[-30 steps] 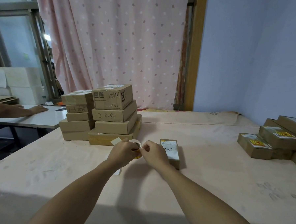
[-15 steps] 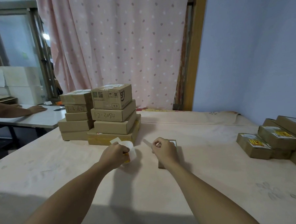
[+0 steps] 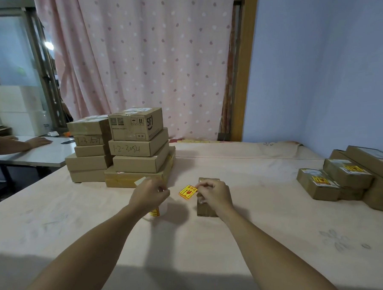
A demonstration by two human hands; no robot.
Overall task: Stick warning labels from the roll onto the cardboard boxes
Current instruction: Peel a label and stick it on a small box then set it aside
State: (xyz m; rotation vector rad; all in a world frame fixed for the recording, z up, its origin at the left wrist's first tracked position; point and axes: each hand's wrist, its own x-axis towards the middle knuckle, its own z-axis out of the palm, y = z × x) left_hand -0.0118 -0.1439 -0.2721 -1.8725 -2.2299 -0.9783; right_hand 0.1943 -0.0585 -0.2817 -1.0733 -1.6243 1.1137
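My right hand [image 3: 214, 194] pinches a yellow and red warning label [image 3: 188, 192] by its right edge, above the left end of a small cardboard box [image 3: 206, 208] that lies on the table. My left hand [image 3: 147, 197] grips the label roll [image 3: 155, 211], which is mostly hidden under the hand; a strip of white backing [image 3: 139, 181] sticks up behind it. The label hangs free in the gap between the two hands.
Two stacks of cardboard boxes [image 3: 129, 152] stand just behind my left hand. A pile of boxes with yellow labels [image 3: 343, 179] lies at the right edge. Another person's arm [image 3: 19, 145] rests on a white table at the far left. A pink cloth covers the table [image 3: 191, 244].
The hands were together at the roll, then separated. My right hand has pulled a label off and carried it right toward the small box; my left hand has stayed on the roll.
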